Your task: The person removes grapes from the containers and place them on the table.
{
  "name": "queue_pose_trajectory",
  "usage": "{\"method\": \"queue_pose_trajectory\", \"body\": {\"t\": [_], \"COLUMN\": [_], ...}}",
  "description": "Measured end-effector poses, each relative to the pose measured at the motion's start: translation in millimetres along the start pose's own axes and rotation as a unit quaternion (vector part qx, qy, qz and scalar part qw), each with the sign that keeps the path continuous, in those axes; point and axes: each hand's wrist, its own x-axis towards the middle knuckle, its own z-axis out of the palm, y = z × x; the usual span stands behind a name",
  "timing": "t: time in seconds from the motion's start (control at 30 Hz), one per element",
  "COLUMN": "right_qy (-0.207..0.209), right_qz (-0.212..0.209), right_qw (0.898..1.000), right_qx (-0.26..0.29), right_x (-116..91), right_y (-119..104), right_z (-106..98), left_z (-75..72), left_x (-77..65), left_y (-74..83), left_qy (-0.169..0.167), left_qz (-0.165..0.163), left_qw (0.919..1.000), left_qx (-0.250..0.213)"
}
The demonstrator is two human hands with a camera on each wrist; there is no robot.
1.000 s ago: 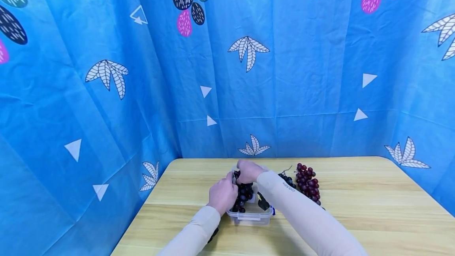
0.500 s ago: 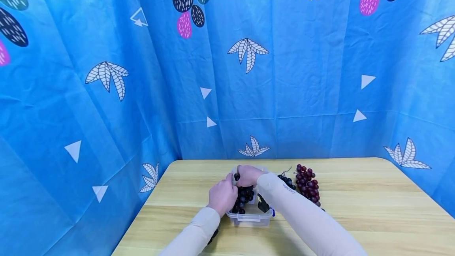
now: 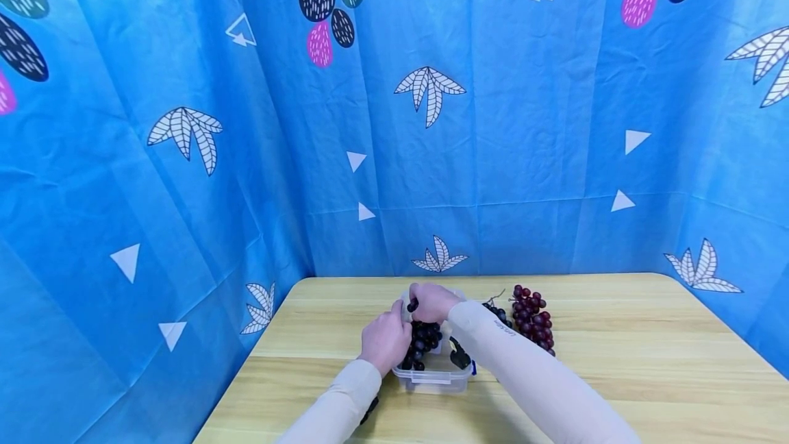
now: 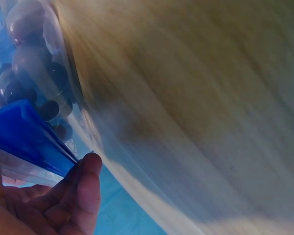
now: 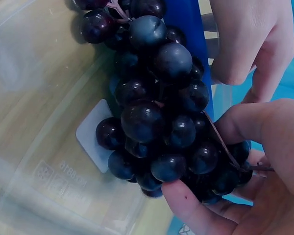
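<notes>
A bunch of dark purple grapes [image 5: 142, 121] lies along the left side of a clear plastic container [image 3: 431, 384]. My right hand [image 3: 430, 303] reaches over the container and grips the far end of the bunch. In the right wrist view, thumb and fingers curl round the grapes near a bare stem [image 5: 220, 134]. My left hand [image 3: 385, 339] holds the container's left side from outside. Seen from the left wrist, its fingertips [image 4: 90, 169] pinch the end of a blue latch flap [image 4: 32, 134]. Part of the bunch is hidden under my right hand.
Red grapes [image 3: 533, 319] lie on the wooden table [image 3: 616, 362] to the right of the container. Another dark bunch [image 3: 498, 312] sits beside them, partly behind my right sleeve [image 3: 524, 362]. A blue patterned curtain [image 3: 524, 156] hangs behind the table.
My right hand has dipped slightly at the far end of the bunch, covering more of the grapes there. My left hand and the container stay nearly in place.
</notes>
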Motion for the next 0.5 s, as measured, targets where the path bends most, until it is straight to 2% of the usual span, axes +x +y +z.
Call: {"method": "queue_pose_trajectory", "body": {"t": [0.2, 0.5], "right_qy": [0.014, 0.066], "right_qz": [-0.01, -0.053], "right_qw": [1.0, 0.992], "right_qx": [-0.024, -0.092], "right_x": [-3.6, -11.1], "right_y": [2.1, 4.1], "right_z": [-4.9, -10.7], "left_z": [0.2, -0.2], "left_x": [1.0, 1.0], "left_y": [0.5, 0.6], "left_qy": [-0.002, -0.001], "left_qz": [-0.001, -0.001], "left_qw": [1.0, 0.9999], "left_qx": [0.004, 0.01]}}
